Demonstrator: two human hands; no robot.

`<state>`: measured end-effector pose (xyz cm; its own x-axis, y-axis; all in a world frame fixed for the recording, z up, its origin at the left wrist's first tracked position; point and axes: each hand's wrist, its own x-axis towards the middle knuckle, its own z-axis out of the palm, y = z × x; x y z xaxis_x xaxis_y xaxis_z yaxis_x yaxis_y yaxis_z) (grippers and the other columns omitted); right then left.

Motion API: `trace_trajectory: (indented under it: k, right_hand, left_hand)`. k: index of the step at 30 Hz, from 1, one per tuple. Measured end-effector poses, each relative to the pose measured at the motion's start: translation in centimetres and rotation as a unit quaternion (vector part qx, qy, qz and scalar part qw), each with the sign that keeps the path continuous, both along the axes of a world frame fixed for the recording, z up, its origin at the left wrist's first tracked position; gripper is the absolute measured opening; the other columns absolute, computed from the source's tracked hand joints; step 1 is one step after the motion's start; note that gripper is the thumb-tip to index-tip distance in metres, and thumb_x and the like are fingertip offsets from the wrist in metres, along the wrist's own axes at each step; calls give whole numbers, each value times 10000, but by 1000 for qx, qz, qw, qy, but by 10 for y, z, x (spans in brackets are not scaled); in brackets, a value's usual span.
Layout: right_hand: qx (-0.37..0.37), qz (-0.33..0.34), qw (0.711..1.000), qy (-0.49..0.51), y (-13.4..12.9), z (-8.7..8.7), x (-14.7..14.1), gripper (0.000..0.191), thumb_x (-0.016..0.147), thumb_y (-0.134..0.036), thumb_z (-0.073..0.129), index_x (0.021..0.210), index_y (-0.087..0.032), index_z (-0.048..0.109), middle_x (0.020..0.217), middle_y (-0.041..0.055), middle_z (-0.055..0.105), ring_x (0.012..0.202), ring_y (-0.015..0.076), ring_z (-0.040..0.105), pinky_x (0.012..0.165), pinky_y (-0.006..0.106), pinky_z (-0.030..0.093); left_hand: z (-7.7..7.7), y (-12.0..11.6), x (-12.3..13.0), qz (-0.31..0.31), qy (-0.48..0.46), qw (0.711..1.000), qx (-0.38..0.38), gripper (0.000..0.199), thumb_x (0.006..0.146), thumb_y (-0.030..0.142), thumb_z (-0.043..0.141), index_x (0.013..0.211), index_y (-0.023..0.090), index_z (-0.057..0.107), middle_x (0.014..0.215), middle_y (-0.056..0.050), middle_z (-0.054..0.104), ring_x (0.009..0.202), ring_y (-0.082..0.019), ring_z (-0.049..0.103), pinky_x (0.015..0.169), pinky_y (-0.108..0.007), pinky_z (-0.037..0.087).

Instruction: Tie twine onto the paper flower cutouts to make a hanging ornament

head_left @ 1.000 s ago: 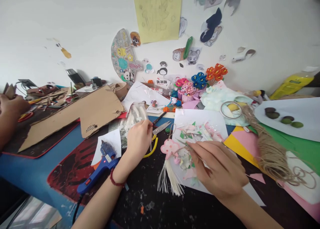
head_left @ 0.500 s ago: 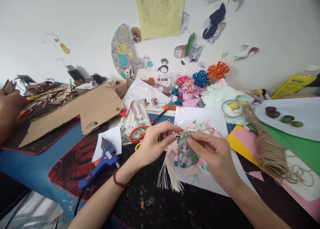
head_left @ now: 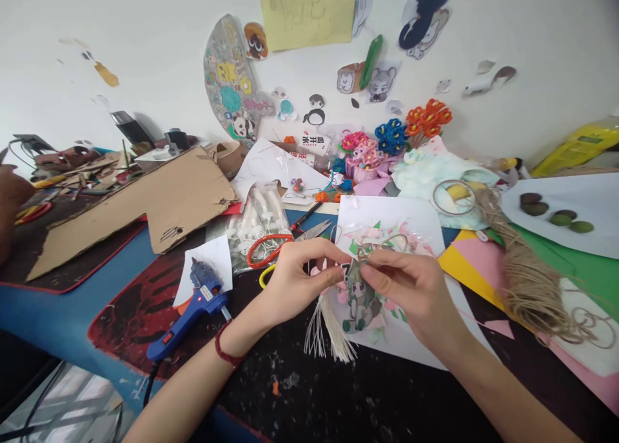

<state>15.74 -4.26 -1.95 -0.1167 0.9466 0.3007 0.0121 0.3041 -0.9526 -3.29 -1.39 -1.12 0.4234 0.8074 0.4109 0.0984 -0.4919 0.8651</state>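
A green-haired cartoon character cutout (head_left: 358, 304) hangs upright between my hands. My left hand (head_left: 300, 278) is closed, thumb and fingertips pinching at its upper left edge. My right hand (head_left: 411, 288) pinches thin brown twine (head_left: 397, 238) at the top of the cutout, and a loop of it sticks up above the fingers. Below my left fingers a cream tassel (head_left: 333, 330) dangles, with pink pieces near its top. My fingertips hide where twine and cutout meet. Behind lies a white sheet (head_left: 387, 207) with pink and green scraps under clear film.
Scissors (head_left: 265, 249) with orange and yellow handles lie beyond my left hand. A blue glue gun (head_left: 193, 317) rests on the left. A twine bundle (head_left: 527, 288) lies right. Cardboard (head_left: 178, 198) sits back left, near another person's hand (head_left: 12, 191).
The view has tipped slightly downward. My hands stay together at the cutout's top, fingers shifting a little. The other person's hand at the left has moved mostly out of view.
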Motion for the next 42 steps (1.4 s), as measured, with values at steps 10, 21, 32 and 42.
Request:
trace_trajectory:
  k: [10, 21, 32, 42]
  right_hand:
    - [9, 21, 1000, 15, 2, -1, -2, 77, 833, -233, 703, 771, -202, 736, 697, 0, 672, 653, 117, 611, 582, 234, 522]
    - [82, -9, 996, 17, 0, -5, -7, 66, 843, -162, 676, 832, -205, 726, 806, 27, 697, 755, 143, 647, 665, 279, 568]
    - [114, -27, 993, 13, 1, -2, -11, 118, 833, -129, 668, 830, -219, 743, 795, 23, 718, 752, 152, 660, 668, 308, 586]
    - [98, -6, 993, 65, 3, -13, -12, 137, 853, -156, 669, 904, -240, 763, 828, 31, 703, 766, 156, 649, 658, 316, 568]
  left_hand:
    - [0, -5, 0, 29, 7, 999, 39, 57, 817, 146, 646, 838, 167, 695, 746, -26, 684, 662, -124, 579, 625, -261, 455]
    - [3, -10, 4, 58, -11, 996, 63, 138, 732, 45, 608, 774, 169, 655, 702, -4, 638, 638, -109, 531, 599, -252, 422]
    - [-1, -11, 6, 67, -29, 995, 66, 121, 752, 66, 621, 782, 177, 658, 702, 1, 632, 625, -102, 510, 590, -250, 418]
    - [-2, -14, 9, 92, -45, 993, 51, 100, 759, 91, 645, 802, 163, 701, 718, -26, 702, 625, -117, 592, 590, -258, 463]
